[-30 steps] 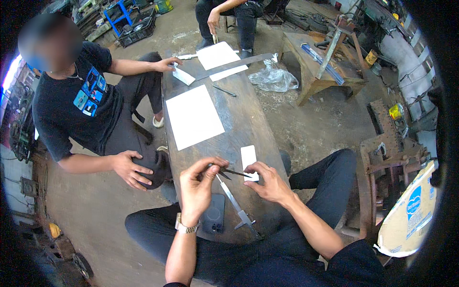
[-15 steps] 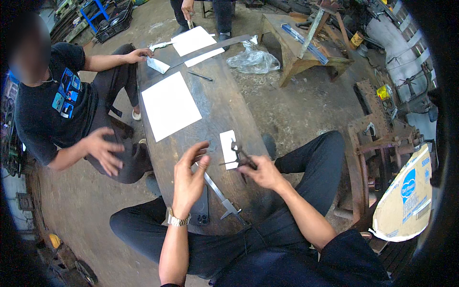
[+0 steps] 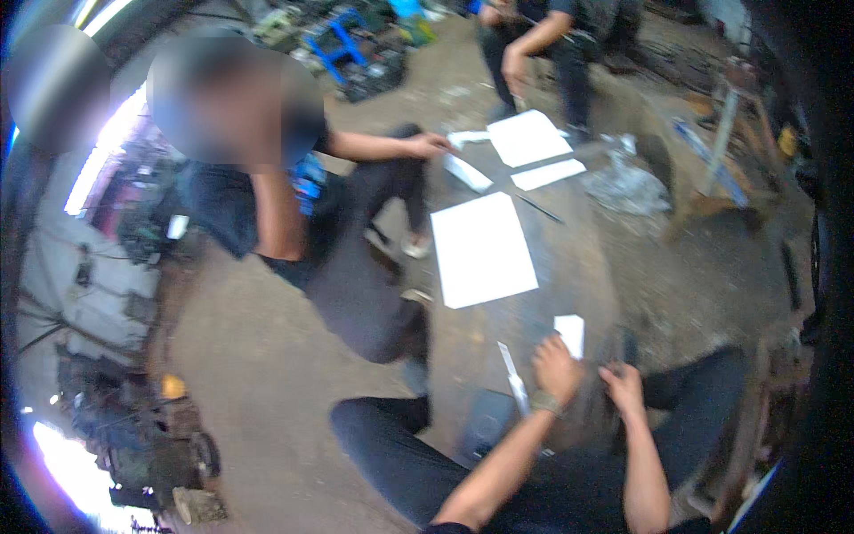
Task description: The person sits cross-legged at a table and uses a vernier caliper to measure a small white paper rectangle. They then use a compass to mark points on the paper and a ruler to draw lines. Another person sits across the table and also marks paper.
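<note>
My left hand [image 3: 558, 369], with a watch on its wrist, is over the near left edge of a small white paper [image 3: 570, 336]. Blur hides how its fingers are set. My right hand [image 3: 624, 388] is to the right of it, above the table's near right side, fingers curled. A blurred dark piece shows at those fingertips, matching the dark metal tool with curved arms held there earlier. Left of my left hand lies a silver sliding caliper [image 3: 513, 378], partly hidden by my wrist. A dark phone [image 3: 487, 425] rests beside it.
On the wooden table [image 3: 583, 267] are a large white sheet [image 3: 485, 251], a dark pen [image 3: 540, 209] and more white paper [image 3: 529, 138] at the far end. One person [image 3: 356, 285] sits at the left, another [image 3: 534, 53] beyond the far end. Clear plastic [image 3: 627, 182] lies at the far right.
The view has swung left, so the table appears farther right. My left hand has moved to the small paper. The person at the left has raised a hand to the head.
</note>
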The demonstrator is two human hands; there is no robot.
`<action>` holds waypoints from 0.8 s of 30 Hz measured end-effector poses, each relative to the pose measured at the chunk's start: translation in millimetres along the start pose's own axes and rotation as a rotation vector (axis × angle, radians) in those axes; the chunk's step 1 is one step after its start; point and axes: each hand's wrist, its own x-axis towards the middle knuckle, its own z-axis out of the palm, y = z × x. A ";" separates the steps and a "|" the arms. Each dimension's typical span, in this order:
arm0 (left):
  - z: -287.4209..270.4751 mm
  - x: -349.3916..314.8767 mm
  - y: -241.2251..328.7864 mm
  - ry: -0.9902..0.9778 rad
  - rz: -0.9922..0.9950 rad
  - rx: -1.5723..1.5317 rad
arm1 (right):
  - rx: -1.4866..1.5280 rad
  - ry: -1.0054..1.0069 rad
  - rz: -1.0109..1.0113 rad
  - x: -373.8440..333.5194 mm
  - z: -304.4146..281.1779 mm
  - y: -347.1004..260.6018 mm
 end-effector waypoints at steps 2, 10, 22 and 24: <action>3.1 1.5 9.4 -0.064 -0.048 -0.172 | -0.084 -0.002 0.014 4.9 5.3 0.7; 19.6 5.6 9.5 -0.094 -0.110 -0.120 | -0.425 -0.010 -0.049 -6.5 5.5 -25.7; 8.5 6.8 -6.3 -0.250 -0.177 -0.386 | -0.491 0.144 -0.088 -15.4 6.3 -12.2; 13.3 5.5 -13.4 -0.248 -0.149 -0.433 | -0.499 0.128 -0.086 -18.4 9.1 -11.0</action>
